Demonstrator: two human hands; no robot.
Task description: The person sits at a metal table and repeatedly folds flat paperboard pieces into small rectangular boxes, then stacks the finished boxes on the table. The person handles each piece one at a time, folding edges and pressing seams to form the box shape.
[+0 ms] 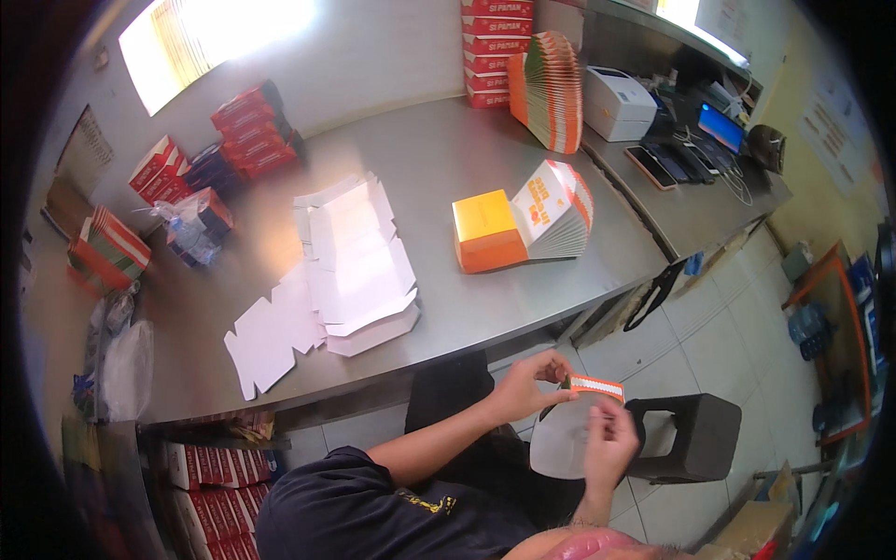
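Above the floor, just off the front edge of the steel table, my left hand (pixel 532 385) pinches the left end of a small orange and white strip-like piece (pixel 597 386) with a ridged white middle. Its exact kind is too small to make out. My right hand (pixel 611 437) is at the right end of the same piece, fingers curled, and seems to grip it. On the table (pixel 448 322) ahead stands a yellow and orange box (pixel 483 229), with a leaning stack of orange and white folded cartons (pixel 560 210) against its right side.
Flat white carton blanks (pixel 364 261) lie mid-table. Red boxes (pixel 252 131) stand at the back left. A fanned carton stack (pixel 551 93), a white label printer (pixel 619 103) and a lit phone (pixel 721 126) are at the back right. A dark stool (pixel 709 439) stands beside me.
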